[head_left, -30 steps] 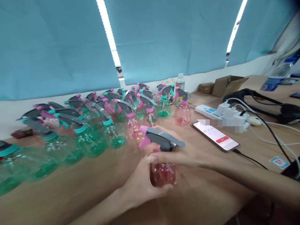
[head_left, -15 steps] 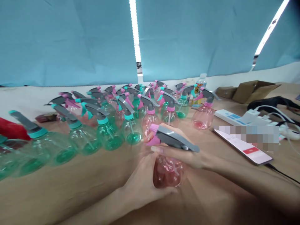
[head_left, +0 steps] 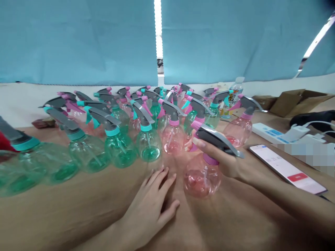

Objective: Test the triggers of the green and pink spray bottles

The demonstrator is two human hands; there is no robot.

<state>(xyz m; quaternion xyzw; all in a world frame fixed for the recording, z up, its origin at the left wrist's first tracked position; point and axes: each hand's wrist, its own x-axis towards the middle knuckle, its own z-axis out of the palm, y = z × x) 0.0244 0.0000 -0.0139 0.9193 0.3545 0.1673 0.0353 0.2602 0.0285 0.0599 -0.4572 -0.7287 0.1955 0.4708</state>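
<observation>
My right hand (head_left: 225, 158) is closed round the grey trigger head of a pink spray bottle (head_left: 202, 177), which stands on the brown table (head_left: 78, 209) near the front row. My left hand (head_left: 150, 202) lies flat on the table just left of that bottle, fingers stretched out and holding nothing. Behind them stand several green spray bottles (head_left: 119, 148) and several pink spray bottles (head_left: 172, 137), all with grey trigger heads, in rows towards the wall.
A phone (head_left: 288, 169) with a lit screen lies to the right of my right hand. Behind it are a white power strip (head_left: 272, 132) with plugs and cables, and a cardboard box (head_left: 290, 101). Blue blinds (head_left: 78, 38) hang at the back.
My left hand has let go of the pink bottle and now lies flat on the table. My right hand has carried the bottle a little to the right and forward.
</observation>
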